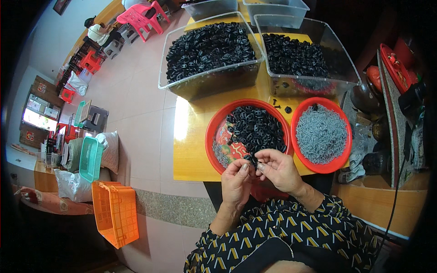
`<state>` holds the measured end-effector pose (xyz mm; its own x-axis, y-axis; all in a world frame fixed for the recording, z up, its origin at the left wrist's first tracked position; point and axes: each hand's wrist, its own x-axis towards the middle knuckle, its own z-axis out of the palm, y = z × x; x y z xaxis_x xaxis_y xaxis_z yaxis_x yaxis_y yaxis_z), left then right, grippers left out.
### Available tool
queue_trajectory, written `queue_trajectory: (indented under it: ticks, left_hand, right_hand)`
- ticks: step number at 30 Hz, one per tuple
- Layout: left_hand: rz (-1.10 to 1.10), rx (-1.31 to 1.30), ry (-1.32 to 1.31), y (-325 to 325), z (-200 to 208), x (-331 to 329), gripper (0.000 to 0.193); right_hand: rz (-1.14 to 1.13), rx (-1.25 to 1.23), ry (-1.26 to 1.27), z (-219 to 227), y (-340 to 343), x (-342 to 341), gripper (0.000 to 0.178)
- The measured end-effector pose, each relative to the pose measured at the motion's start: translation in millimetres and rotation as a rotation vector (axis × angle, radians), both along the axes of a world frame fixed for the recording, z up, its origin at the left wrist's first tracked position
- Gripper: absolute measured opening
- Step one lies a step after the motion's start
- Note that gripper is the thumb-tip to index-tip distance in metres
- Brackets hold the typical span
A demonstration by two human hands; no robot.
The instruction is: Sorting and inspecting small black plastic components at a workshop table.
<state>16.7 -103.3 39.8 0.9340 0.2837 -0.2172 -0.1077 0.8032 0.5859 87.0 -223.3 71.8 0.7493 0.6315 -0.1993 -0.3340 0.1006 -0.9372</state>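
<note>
Over the near rim of a red round tray (212, 123), my left hand (236, 175) and my right hand (278, 172) meet, thumbs and fingertips pinched together. Between them is a small black plastic piece (251, 158), partly covered by the fingers; both hands grip it. Many like black pieces (257, 129) are heaped in the tray, and some silvery screws (223, 154) lie at its left side. Right of it stands a second red tray (348, 123), filled with grey metal screws (321, 134). A few loose dark bits (287, 109) lie on the yellow table between the trays.
Two clear plastic bins (209, 77) (314, 82) full of black parts stand on the yellow table (189, 154) behind the trays. An orange crate (116, 214) and a green basket (91, 159) are at the left. A person (100, 34) sits at the far left.
</note>
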Motion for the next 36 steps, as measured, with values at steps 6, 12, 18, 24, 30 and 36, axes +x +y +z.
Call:
queue_trajectory:
  ticks: [6,12,18,24,30,36]
  left_hand:
    - [-0.024,-0.025,0.031,-5.0,8.2,-1.8,0.013]
    - [-0.021,0.036,0.010,-4.0,4.9,-4.9,0.012]
    - [-0.019,0.068,0.022,-4.6,4.4,-3.9,0.012]
    - [-0.037,0.068,0.031,-4.4,3.9,-3.0,0.012]
    - [-0.043,0.099,0.036,-5.5,4.1,-2.0,0.012]
    - [-0.008,0.254,0.077,-11.0,3.3,-2.1,0.010]
  right_hand:
    - [-0.039,0.011,-0.003,0.9,-1.8,-5.3,0.014]
    - [-0.043,0.070,-0.001,-0.8,-0.5,-8.5,0.016]
    - [-0.046,0.029,0.002,-3.3,-0.1,-8.4,0.015]
    - [-0.057,-0.007,0.004,-3.7,-0.2,-7.7,0.014]
    - [-0.104,-0.021,-0.049,-2.7,1.8,-9.2,0.012]
    - [-0.105,-0.179,-0.400,-17.7,-4.6,-9.0,0.010]
